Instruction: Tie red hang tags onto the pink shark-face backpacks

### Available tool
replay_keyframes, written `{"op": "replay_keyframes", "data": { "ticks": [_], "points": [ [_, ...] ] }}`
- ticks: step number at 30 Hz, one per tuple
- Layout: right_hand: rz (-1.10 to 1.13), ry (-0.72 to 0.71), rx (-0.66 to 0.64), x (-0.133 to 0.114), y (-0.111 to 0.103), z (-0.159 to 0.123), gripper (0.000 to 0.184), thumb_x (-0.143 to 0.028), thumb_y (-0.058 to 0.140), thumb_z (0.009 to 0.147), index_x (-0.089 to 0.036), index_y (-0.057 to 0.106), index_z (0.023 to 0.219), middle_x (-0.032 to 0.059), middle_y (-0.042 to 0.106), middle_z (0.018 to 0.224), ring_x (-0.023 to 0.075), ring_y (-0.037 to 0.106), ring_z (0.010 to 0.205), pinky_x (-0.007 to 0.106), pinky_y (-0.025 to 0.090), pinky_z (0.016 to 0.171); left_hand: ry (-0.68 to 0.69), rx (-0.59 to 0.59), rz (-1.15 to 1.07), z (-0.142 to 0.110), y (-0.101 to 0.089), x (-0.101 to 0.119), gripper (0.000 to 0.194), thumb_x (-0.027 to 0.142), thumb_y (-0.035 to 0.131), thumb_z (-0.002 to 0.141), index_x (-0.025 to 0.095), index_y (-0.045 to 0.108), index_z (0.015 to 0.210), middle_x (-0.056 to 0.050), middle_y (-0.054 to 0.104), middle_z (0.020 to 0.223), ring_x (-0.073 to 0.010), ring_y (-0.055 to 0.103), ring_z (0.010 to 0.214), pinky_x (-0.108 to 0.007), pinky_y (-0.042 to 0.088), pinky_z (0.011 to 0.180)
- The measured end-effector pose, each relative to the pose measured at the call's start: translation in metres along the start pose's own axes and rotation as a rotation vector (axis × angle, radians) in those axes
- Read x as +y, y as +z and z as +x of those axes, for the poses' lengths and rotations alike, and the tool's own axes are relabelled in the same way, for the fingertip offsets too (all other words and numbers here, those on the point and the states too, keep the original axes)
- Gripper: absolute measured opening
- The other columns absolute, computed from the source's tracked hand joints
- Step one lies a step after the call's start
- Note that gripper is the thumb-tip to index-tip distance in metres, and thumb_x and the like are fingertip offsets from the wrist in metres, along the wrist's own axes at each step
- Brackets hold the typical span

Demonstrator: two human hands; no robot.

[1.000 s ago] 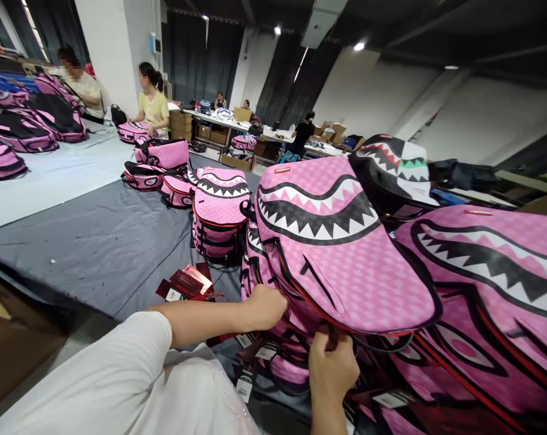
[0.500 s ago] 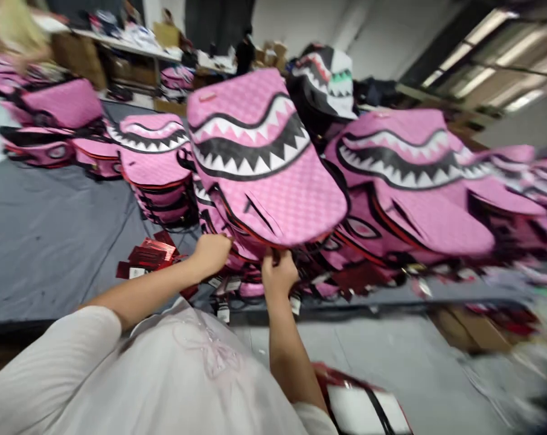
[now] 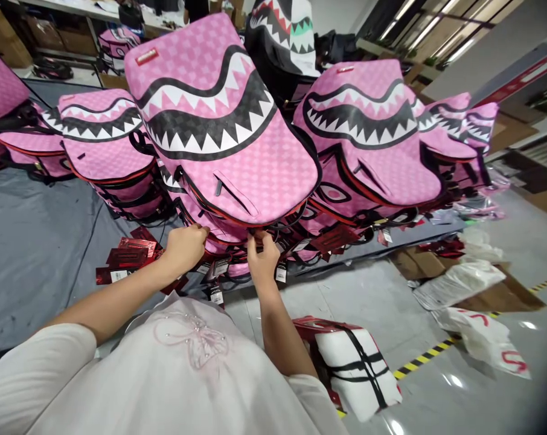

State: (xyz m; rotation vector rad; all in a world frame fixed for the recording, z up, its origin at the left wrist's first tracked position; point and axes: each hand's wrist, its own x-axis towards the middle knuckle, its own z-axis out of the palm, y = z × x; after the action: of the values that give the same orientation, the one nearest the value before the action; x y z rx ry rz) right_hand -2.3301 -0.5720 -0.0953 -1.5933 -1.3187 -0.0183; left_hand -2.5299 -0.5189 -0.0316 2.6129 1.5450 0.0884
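Observation:
A pink backpack (image 3: 219, 121) with a black-and-white shark-mouth print tops a stack at the table's near edge. My left hand (image 3: 186, 244) is curled against the stack's lower left edge. My right hand (image 3: 263, 254) pinches at the black cord or strap under the top backpack's bottom rim. What the fingers hold is too small to name. White hang tags (image 3: 280, 273) dangle below the stack.
More stacks of pink shark backpacks (image 3: 368, 139) stand right and left (image 3: 101, 139). Red hang tags (image 3: 128, 254) lie on the grey table cover (image 3: 33, 241). A white and red strapped bundle (image 3: 359, 368) sits on the floor, with cardboard and plastic bags (image 3: 463, 284) to the right.
The view has tipped down and to the right, bringing the floor into sight. Both hands stay at the bottom edge of the top backpack; the right hand's fingers now pinch under its rim.

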Motion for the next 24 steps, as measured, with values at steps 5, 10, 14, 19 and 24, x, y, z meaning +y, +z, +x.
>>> {"op": "replay_keyframes", "data": {
  "ticks": [5, 10, 14, 19, 24],
  "points": [
    [0.006, 0.009, -0.058, -0.004, -0.006, -0.002, 0.032, -0.040, 0.045, 0.093, -0.015, 0.063, 0.102, 0.0106, 0.071, 0.091, 0.0188, 0.065, 0.081, 0.031, 0.050, 0.078, 0.031, -0.039, -0.058, 0.009, 0.001, 0.018, 0.030, 0.011, 0.043, 0.088, 0.014, 0.068, 0.104, -0.014, 0.070, 0.097, -0.0282, 0.070, 0.090, -0.035, 0.051, 0.072],
    [-0.032, 0.149, -0.023, 0.015, -0.014, 0.009, 0.041, -0.052, 0.051, 0.086, -0.015, 0.062, 0.098, 0.0132, 0.071, 0.088, 0.0239, 0.066, 0.080, 0.033, 0.049, 0.073, 0.146, -0.059, -0.168, 0.022, 0.001, 0.028, 0.023, 0.009, 0.050, 0.082, 0.012, 0.068, 0.097, -0.015, 0.072, 0.093, -0.0279, 0.071, 0.088, -0.036, 0.054, 0.070],
    [-0.073, 0.196, -0.068, 0.029, -0.026, 0.021, 0.041, -0.056, 0.061, 0.078, -0.018, 0.061, 0.090, 0.0102, 0.069, 0.077, 0.0243, 0.065, 0.071, 0.034, 0.049, 0.067, 0.214, -0.031, -0.348, 0.034, 0.004, 0.027, 0.023, 0.021, 0.051, 0.089, 0.017, 0.070, 0.102, -0.013, 0.073, 0.101, -0.0276, 0.069, 0.098, -0.036, 0.054, 0.076],
    [0.107, 0.349, 0.015, 0.021, -0.050, 0.016, 0.046, -0.059, 0.069, 0.072, -0.017, 0.059, 0.090, 0.0046, 0.066, 0.070, 0.0209, 0.065, 0.067, 0.033, 0.052, 0.067, 0.469, -0.171, -0.848, 0.038, 0.014, 0.015, 0.050, 0.043, 0.068, 0.083, 0.022, 0.059, 0.127, -0.005, 0.071, 0.106, -0.0216, 0.066, 0.100, -0.029, 0.051, 0.085],
    [0.319, 0.519, -0.032, 0.012, -0.055, 0.014, 0.057, -0.062, 0.081, 0.057, -0.017, 0.060, 0.086, 0.0055, 0.069, 0.076, 0.0189, 0.066, 0.066, 0.030, 0.054, 0.062, 0.653, -0.176, -1.005, 0.040, 0.030, 0.002, 0.057, 0.023, 0.074, 0.078, 0.013, 0.053, 0.130, -0.009, 0.064, 0.116, -0.0208, 0.063, 0.107, -0.030, 0.049, 0.093]
  ]
}}
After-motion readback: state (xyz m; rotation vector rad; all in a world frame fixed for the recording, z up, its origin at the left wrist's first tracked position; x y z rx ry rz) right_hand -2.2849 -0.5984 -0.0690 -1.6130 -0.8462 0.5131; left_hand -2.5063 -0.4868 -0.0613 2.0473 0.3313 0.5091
